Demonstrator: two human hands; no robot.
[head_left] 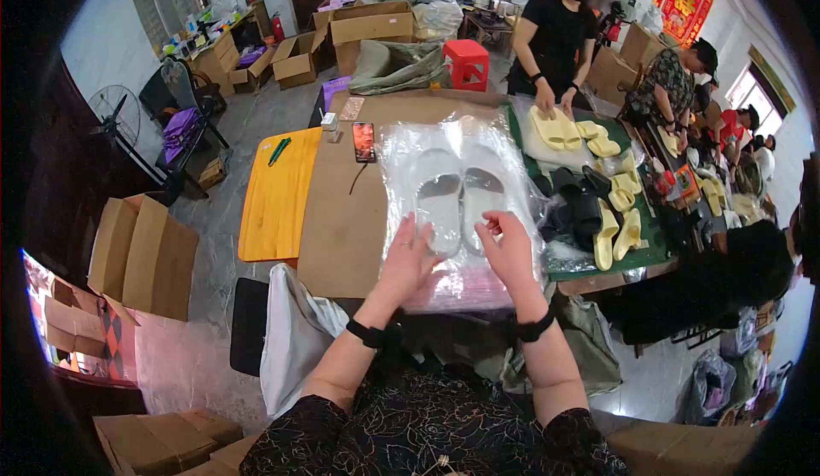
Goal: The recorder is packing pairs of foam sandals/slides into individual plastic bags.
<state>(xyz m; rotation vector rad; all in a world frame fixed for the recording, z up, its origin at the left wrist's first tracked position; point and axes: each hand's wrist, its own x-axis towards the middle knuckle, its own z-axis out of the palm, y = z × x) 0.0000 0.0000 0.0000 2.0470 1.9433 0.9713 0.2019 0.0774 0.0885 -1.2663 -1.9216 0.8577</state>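
Observation:
A pair of pale grey slippers (pixel 439 211) lies side by side on a stack of clear plastic bags (pixel 401 168) in front of me. Whether the pair is inside the top bag or on it, I cannot tell. My left hand (pixel 410 258) rests with fingers spread at the heel of the left slipper, touching the plastic. Over the heel of the right slipper hovers my right hand (pixel 508 249), its thumb and forefinger apart and nothing visible between them. Pink shows through the near edge of the bags.
Brown cardboard covers the table (pixel 329 237); a phone (pixel 365 142) lies there. Left of it stands a yellow board (pixel 278 194) with a green cutter (pixel 278 151). Yellow slippers (pixel 628 232) and black slippers (pixel 583 211) crowd the green surface at right, where a person (pixel 555 40) handles a yellow pair.

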